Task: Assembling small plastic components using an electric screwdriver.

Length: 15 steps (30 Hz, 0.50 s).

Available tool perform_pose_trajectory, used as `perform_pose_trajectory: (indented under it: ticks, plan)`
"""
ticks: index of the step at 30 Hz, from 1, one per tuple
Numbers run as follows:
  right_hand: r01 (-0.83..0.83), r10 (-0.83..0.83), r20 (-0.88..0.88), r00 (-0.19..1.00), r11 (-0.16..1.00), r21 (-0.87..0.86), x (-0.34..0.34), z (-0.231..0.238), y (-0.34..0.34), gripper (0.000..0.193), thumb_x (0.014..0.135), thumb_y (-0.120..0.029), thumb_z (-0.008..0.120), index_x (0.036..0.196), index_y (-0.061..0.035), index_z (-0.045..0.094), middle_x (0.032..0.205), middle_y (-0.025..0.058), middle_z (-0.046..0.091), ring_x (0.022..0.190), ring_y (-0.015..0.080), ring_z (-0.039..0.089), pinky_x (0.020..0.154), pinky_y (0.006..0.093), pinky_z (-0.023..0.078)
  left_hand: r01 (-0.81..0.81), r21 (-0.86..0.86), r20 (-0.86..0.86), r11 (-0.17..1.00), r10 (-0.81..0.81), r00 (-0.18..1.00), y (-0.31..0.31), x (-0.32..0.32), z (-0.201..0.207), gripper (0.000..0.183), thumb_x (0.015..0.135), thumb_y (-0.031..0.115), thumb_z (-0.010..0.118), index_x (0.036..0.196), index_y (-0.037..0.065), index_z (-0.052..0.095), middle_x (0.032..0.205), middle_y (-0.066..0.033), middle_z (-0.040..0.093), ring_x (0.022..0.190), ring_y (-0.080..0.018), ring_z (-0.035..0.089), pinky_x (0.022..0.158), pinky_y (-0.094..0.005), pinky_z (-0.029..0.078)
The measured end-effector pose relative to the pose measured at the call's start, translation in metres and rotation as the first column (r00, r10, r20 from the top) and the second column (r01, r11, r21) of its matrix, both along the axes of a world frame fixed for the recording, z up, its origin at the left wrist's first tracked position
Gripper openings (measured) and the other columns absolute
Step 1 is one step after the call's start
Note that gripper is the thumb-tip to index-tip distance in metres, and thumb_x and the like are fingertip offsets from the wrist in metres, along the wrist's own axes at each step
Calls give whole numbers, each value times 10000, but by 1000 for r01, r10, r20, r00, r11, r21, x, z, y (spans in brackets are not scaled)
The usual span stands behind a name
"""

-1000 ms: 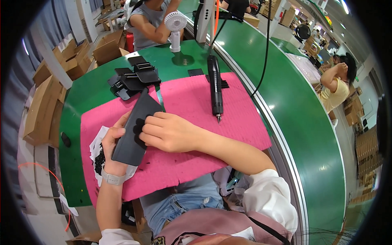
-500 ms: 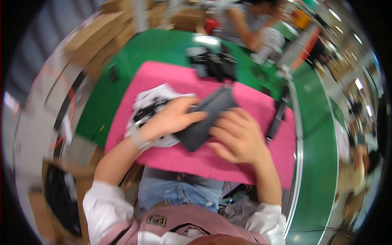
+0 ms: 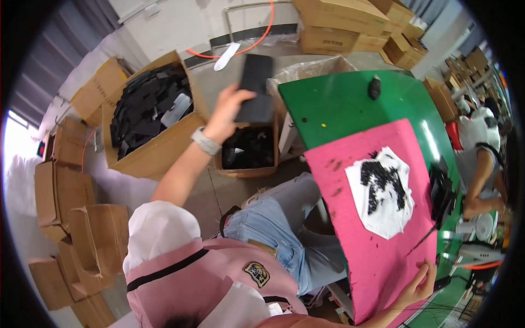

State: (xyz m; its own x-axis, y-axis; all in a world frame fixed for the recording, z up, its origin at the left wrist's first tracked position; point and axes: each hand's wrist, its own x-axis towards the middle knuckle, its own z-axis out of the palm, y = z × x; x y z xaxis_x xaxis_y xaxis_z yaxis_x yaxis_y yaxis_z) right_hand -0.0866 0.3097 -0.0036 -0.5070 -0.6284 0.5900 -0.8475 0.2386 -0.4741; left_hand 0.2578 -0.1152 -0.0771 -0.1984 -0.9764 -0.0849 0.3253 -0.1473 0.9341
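My left hand [image 3: 223, 113] is stretched out over the floor at the left, closed on a flat dark grey two-panel piece [image 3: 257, 82]. The piece hangs above a small cardboard box [image 3: 247, 171] with black scraps inside. On the near right of the pink mat [image 3: 367, 277] lies my right hand [image 3: 418, 285], fingers loosely apart with nothing seen in them. A black handle-like object [image 3: 442, 283] is just beyond its fingertips. Farther up the mat, a white cloth [image 3: 377, 223] is covered with small black bits. Dark flat pieces [image 3: 441, 191] are stacked beside it.
A large carton [image 3: 158, 158] full of black flat pieces stands left of my arm. The green table [image 3: 328, 117] carries a small black object [image 3: 374, 87]. Cardboard boxes [image 3: 65, 191] are piled at the left. A person [image 3: 484, 169] sits across the table.
The view has turned left. My left hand has carried the dark piece off the mat and out over the boxes. My right hand has let go of it and rests on the mat.
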Motion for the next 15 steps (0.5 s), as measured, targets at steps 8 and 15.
perform_pose_trajectory:
  ticks: [8, 15]
  plan:
    - [-53, 61, -23, 998, 964, 260, 7, -14, -38, 171, 911, -61, 506, 925, 69, 615, 742, 99, 601, 677, 165, 569, 644, 269, 459, -396, -514, 707, 761, 637, 306, -143, 333, -157, 852, 792, 174, 670, 1427, 17, 125, 1202, -216, 518, 963, -299, 594, 844, -369, 484]
    - [97, -54, -218, 975, 976, 194, 14, -17, -51, 84, 812, -31, 609, 856, 15, 663, 778, 159, 654, 697, 299, 626, 655, 355, 483, 57, -397, 913, 916, 401, -80, -148, 362, -245, 776, 831, 478, 579, 1416, 58, 289, 1415, -231, 348, 1255, -404, 404, 1026, -476, 355]
